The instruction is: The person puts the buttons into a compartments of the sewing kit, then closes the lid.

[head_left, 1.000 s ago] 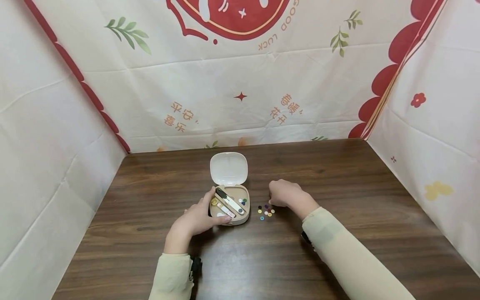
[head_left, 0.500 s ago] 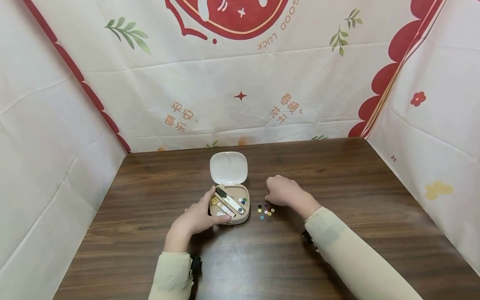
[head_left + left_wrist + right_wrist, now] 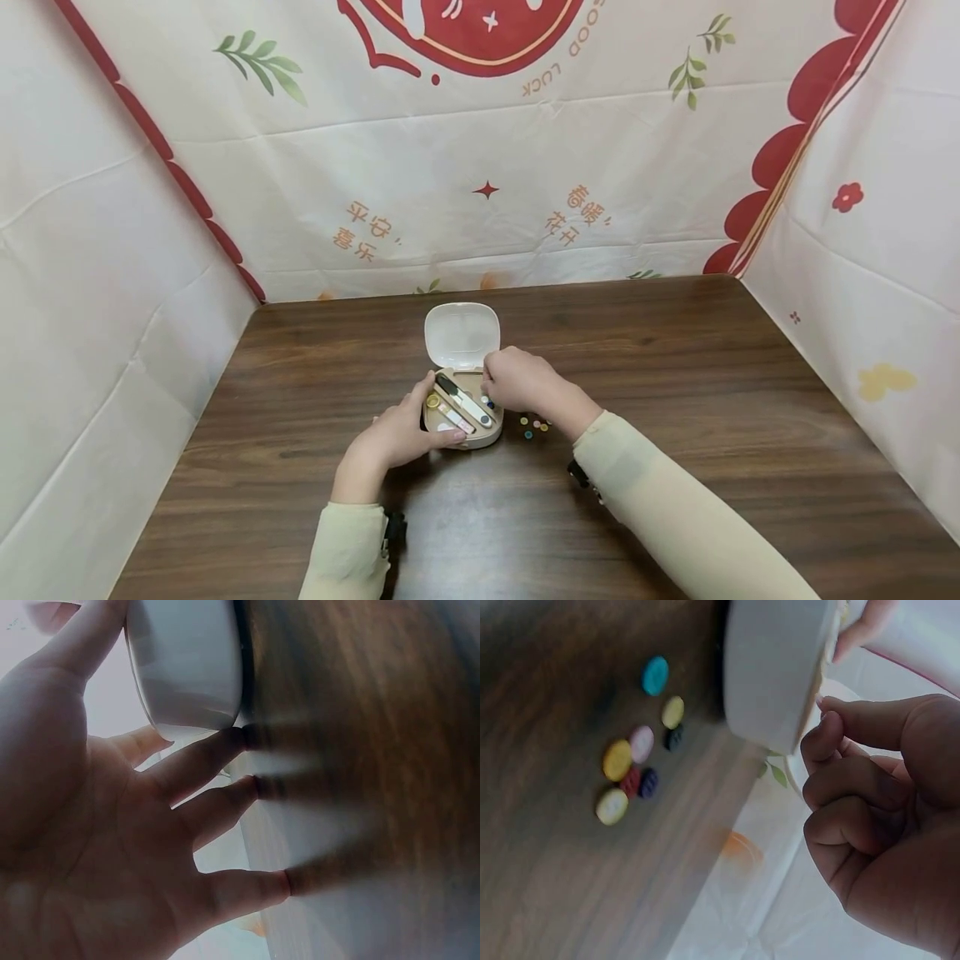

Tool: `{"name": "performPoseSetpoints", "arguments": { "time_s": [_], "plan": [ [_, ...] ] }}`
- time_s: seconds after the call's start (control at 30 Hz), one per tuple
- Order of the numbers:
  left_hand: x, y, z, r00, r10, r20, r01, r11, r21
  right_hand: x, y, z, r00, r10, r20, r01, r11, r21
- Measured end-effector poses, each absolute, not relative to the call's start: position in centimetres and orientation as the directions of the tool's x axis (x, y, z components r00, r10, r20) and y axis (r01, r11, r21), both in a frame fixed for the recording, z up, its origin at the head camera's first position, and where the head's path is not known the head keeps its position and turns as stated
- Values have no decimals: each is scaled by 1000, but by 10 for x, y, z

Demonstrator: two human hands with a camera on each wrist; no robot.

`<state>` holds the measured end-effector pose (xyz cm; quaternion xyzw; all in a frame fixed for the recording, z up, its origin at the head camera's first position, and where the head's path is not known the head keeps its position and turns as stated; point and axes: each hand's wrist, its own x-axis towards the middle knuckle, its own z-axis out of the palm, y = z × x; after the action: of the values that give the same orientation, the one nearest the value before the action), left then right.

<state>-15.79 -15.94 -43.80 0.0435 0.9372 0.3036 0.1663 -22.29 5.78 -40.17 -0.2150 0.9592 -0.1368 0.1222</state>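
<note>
Over the last half second, the right hand (image 3: pixel 517 379) had been moved toward 9 o'clock, from just beyond the loose buttons (image 3: pixel 617 760) to the 2 o'clock part of the box (image 3: pixel 487 441). By that shift, it was judged, the work had been carried from the cluster to the compartment (image 3: pixel 469 382) under that hand, where a few inner buttons (image 3: pixel 491 404) were already contained. Its grip was narrow, the fingers curled and the tips of thumb and forefinger drawn close; whether a button was pinched could not be told. From 8 o'clock the box was held steady by the left hand (image 3: pixel 397 433), spanned between thumb and fingers. At 12 o'clock the lid (image 3: pixel 462 333) was folded open, and a tool (image 3: pixel 464 402) was laid slantwise inside. Eight loose buttons were left on the counter (image 3: pixel 337 350), near the box at 4 o'clock.
</note>
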Motion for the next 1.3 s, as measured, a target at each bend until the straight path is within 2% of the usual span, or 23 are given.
{"name": "performPoseSetpoints", "arguments": {
  "time_s": [0.77, 1.3],
  "plan": [
    [-160, -158, -440, -945, 181, -271, -11, 814, 581, -221, 57, -406, -886, -450, -112, -407, 869, -280],
    [-159, -159, -442, -943, 181, -278, -21, 804, 595, -212, 89, -385, -884, -447, -139, -408, 881, -241]
  ]
}}
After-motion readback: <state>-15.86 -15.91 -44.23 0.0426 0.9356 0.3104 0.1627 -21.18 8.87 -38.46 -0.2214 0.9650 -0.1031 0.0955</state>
